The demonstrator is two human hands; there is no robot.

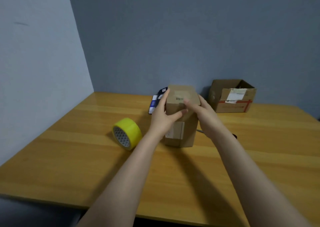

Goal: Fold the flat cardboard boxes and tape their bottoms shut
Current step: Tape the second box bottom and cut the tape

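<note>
A: Items on the wooden table?
B: One blue-and-white carton, toward the far edge of the table, partly hidden; one dark slim object, right of the table's middle, mostly hidden, kind unclear.
A: Surroundings?
B: Grey-blue wall behind the table; paler wall along the table's left.

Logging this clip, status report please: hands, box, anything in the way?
Left hand and right hand clasping upright cardboard box, fingers on top. Tape roll idle, left of box. Nothing in the way.
</note>
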